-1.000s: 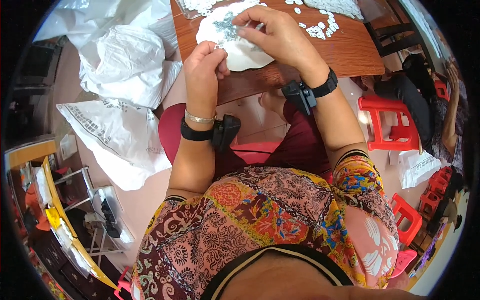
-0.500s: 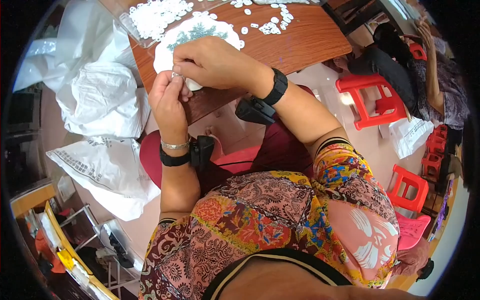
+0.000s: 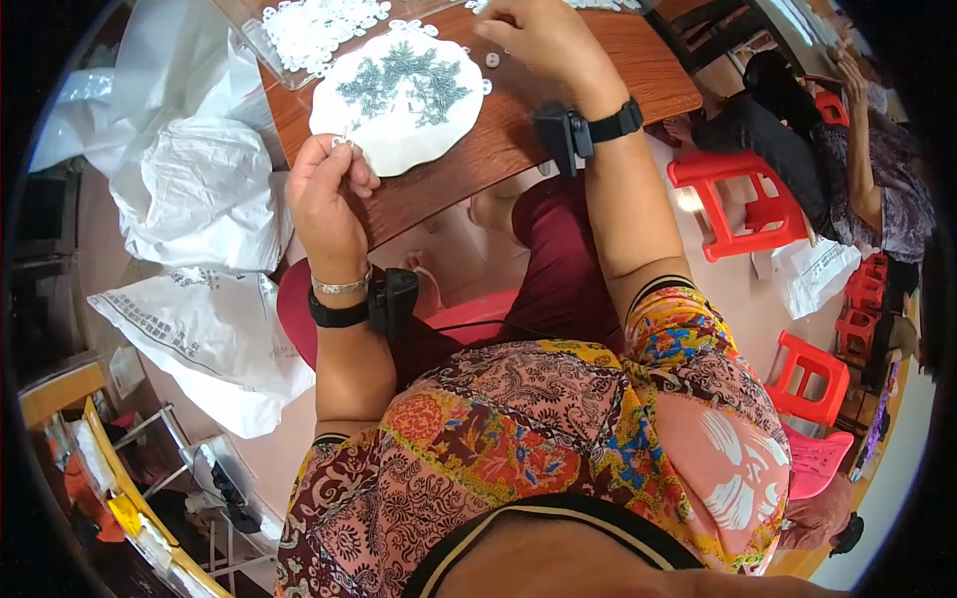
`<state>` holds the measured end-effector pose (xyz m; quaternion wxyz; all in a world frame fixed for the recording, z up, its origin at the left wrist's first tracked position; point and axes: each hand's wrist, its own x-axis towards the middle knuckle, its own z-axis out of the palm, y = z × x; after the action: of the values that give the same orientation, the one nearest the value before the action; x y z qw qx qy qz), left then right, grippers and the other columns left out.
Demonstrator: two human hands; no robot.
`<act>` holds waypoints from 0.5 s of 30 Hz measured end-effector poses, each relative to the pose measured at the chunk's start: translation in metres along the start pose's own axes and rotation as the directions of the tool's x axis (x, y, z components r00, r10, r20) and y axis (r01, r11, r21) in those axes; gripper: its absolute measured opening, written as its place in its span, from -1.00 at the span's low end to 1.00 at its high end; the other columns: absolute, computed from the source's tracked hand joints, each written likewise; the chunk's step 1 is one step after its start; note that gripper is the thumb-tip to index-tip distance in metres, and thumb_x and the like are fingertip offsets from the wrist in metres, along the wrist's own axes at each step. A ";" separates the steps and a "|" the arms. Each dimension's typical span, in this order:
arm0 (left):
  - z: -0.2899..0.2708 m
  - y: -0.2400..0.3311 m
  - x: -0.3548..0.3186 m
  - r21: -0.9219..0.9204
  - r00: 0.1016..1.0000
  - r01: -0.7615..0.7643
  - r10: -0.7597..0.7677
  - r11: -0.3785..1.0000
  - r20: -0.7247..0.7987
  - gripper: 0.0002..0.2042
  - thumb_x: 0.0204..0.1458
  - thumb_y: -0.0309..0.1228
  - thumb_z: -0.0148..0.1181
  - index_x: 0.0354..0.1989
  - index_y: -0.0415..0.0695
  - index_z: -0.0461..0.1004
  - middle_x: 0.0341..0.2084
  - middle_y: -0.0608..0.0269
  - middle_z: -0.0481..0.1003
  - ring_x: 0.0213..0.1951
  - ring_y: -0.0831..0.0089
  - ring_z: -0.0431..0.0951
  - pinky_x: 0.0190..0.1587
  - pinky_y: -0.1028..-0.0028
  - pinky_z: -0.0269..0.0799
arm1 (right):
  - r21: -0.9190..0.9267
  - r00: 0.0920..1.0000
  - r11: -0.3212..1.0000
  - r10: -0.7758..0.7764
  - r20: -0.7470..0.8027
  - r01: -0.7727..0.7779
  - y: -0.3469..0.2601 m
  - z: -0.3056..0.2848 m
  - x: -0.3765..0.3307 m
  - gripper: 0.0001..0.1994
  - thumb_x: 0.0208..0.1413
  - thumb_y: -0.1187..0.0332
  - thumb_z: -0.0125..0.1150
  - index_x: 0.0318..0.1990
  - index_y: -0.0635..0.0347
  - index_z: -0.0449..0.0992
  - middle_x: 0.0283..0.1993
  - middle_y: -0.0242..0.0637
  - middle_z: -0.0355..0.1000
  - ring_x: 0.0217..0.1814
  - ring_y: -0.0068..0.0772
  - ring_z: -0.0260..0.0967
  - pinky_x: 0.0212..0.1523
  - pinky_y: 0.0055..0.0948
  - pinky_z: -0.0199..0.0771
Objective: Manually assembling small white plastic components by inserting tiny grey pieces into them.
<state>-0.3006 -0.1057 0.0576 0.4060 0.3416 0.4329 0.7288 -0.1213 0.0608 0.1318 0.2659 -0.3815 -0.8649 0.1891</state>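
My left hand (image 3: 331, 189) is closed in a pinch on a small white plastic piece (image 3: 342, 142), just off the near left edge of a white scalloped plate (image 3: 409, 154). On the plate lies a heap of small, slender dark grey pieces (image 3: 384, 85), too small to name. My right hand (image 3: 553, 45) is over the table to the right of the plate, fingers curled. Whatever is between its fingertips, if anything, cannot be made out. A single white piece (image 3: 491, 60) lies on the wood between the plate and this hand.
A clear tray (image 3: 267, 58) at the table's far left holds many white pieces (image 3: 319, 30). The brown wooden table (image 3: 638, 85) ends close to my knees. White sacks (image 3: 204, 199) lie left on the floor. Red stools (image 3: 743, 204) and another person (image 3: 877, 149) are at right.
My right hand has left my left hand and swung right and away from me, uncovering the plate. My left hand has shifted slightly left and keeps its pinch on the white piece.
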 end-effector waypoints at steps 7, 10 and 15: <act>0.008 -0.001 -0.001 0.049 0.998 0.059 -0.060 0.997 0.031 -0.85 0.13 -0.43 -0.09 -0.43 -0.23 0.30 -0.63 0.27 0.30 -0.55 0.50 0.28 -0.43 0.55 0.21 | -0.260 0.989 0.966 0.045 0.141 -0.007 0.061 0.027 0.008 -0.81 -0.08 0.25 0.22 -0.40 0.17 0.56 -0.42 -0.12 0.49 -0.36 -0.15 0.45 -0.33 -0.30 0.42; 0.006 -0.001 -0.004 0.052 0.998 0.056 -0.058 0.997 0.038 -0.85 0.12 -0.43 -0.08 -0.43 -0.23 0.31 -0.63 0.27 0.31 -0.55 0.49 0.29 -0.44 0.55 0.20 | -0.281 0.987 0.960 0.045 0.157 0.001 0.074 0.044 0.017 -0.80 -0.07 0.23 0.26 -0.36 0.15 0.54 -0.41 -0.19 0.50 -0.36 -0.22 0.45 -0.34 -0.34 0.41; 0.011 0.001 -0.006 0.094 0.996 0.075 -0.079 0.993 0.035 -0.86 0.11 -0.42 -0.07 -0.43 -0.22 0.32 -0.63 0.27 0.33 -0.55 0.49 0.32 -0.46 0.56 0.20 | -0.289 0.978 0.957 0.072 0.195 -0.013 0.074 0.041 0.020 -0.80 -0.05 0.28 0.28 -0.29 0.16 0.55 -0.42 -0.25 0.50 -0.36 -0.36 0.44 -0.32 -0.43 0.41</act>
<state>-0.2893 -0.1072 0.0617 0.4258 0.3570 0.4711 0.6851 -0.1161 0.1178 0.0665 0.1141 -0.4132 -0.8972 0.1058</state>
